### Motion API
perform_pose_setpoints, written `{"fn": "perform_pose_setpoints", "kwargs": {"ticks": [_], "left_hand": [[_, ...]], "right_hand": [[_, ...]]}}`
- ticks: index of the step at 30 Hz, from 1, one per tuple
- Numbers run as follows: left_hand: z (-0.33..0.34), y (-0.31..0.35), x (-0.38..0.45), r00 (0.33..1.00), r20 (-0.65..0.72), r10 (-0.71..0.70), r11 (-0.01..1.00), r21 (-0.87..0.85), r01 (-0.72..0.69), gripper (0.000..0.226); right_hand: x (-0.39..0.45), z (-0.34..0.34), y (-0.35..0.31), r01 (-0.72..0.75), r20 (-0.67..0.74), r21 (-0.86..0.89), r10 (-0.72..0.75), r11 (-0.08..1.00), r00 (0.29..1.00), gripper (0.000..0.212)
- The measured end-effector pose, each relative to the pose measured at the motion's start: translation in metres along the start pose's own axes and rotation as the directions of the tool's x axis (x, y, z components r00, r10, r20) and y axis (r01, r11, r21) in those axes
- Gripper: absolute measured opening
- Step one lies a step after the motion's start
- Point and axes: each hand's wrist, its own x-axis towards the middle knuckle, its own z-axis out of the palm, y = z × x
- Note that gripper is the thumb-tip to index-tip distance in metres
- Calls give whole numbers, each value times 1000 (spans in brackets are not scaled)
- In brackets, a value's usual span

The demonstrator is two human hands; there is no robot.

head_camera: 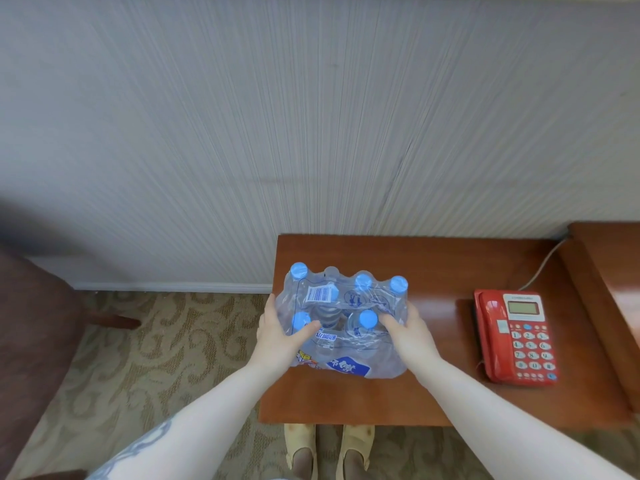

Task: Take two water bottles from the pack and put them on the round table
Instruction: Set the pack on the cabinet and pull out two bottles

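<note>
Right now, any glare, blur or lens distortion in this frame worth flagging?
Head view: fisheye bends the wall lines; left edge smeared dark; window glare on the wooden desk; shrink wrap on the pack glints, obscuring the bottles under both the left hand and the right hand.

Red telephone (516,336) on a brown wooden desk (433,265); patterned carpet (156,341) below; striped wall (311,116) behind.
</note>
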Motion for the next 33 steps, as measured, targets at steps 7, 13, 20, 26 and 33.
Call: {"fn": "perform_pose_setpoints", "kwargs": {"ticks": [7,13,20,26,33], "left_hand": [[-5,-9,-10,1000,15,16,998,-66,-15,104],[-3,-6,-16,1000,-21,-8,998,-61,7,100],[-5,1,-25,992,-123,40,999,30,-37,81],[0,19,-36,803,-248,542,763,545,-347,20],[14,38,-19,851,20,525,572,732,-370,24]], "right_hand": [[-13,4,10,63,-99,-15,-64,998,993,66],[-24,6,11,157,-291,-173,-203,972,935,62],[-36,6,5,236,-339,-329,-348,914,874,21],[-38,8,-6,290,-265,-523,-476,801,838,8],[-31,13,-20,259,-147,-672,-468,694,872,30]]}}
